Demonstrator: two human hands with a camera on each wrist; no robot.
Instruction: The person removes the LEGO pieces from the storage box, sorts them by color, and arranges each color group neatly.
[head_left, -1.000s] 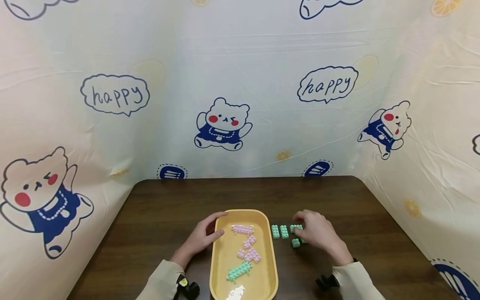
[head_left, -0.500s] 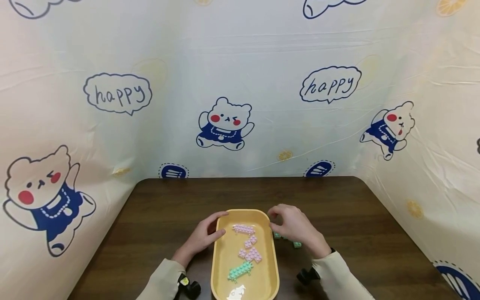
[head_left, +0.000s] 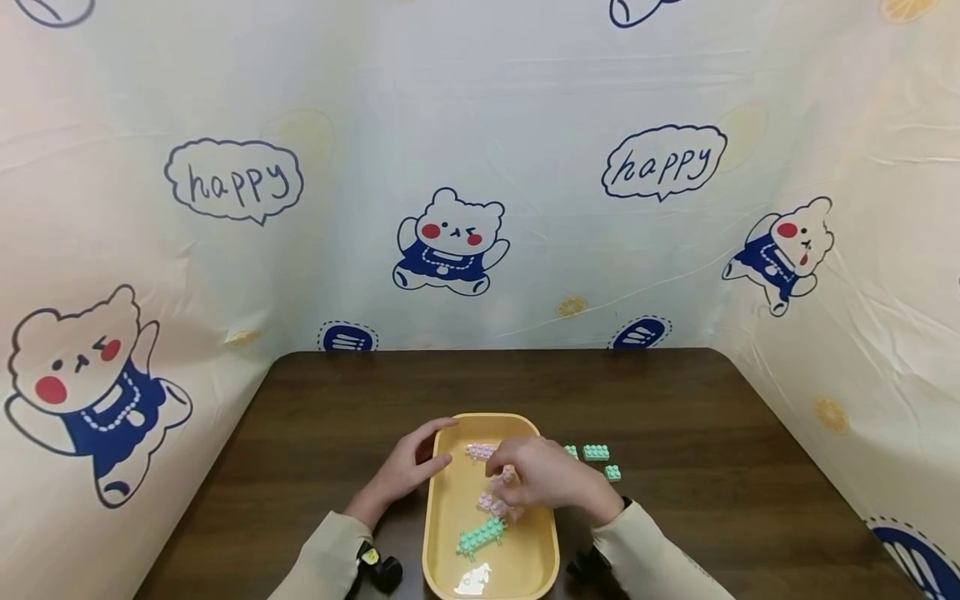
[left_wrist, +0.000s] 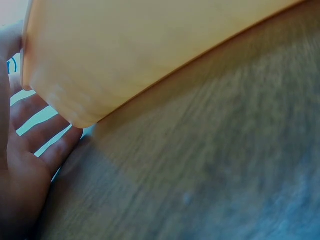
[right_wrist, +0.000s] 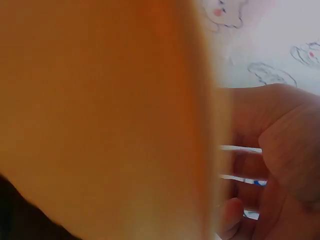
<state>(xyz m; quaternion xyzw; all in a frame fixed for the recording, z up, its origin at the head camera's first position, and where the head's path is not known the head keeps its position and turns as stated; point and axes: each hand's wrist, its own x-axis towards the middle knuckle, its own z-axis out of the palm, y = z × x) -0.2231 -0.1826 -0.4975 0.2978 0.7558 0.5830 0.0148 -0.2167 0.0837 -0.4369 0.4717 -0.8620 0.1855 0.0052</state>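
Note:
A yellow tray (head_left: pixel 542 575) stands on the dark wooden table. My left hand (head_left: pixel 405 467) holds its left rim, thumb over the edge; in the left wrist view, the other fingers lie along the outer wall. My right hand (head_left: pixel 547 473) reaches over the right rim with bent fingers among pink toy bricks (head_left: pixel 487 502). One pink brick shows between thumb and index finger, but whether they pinch it I cannot tell. Another pink brick (head_left: pixel 478 451) lies farther back. Nearer the front is a green brick piece (head_left: pixel 480 537). In the right wrist view, the tray wall hides the fingertips.
Right of the tray lie green bricks: a long one (head_left: pixel 596 452), a small one (head_left: pixel 612 473), and one (head_left: pixel 572 452) partly behind my right hand. A patterned curtain (head_left: pixel 450 125) hangs behind and beside the table (head_left: pixel 337 392).
My right hand has moved left from the green bricks, across the tray's right rim, to the pink bricks inside. The left hand has stayed on the tray.

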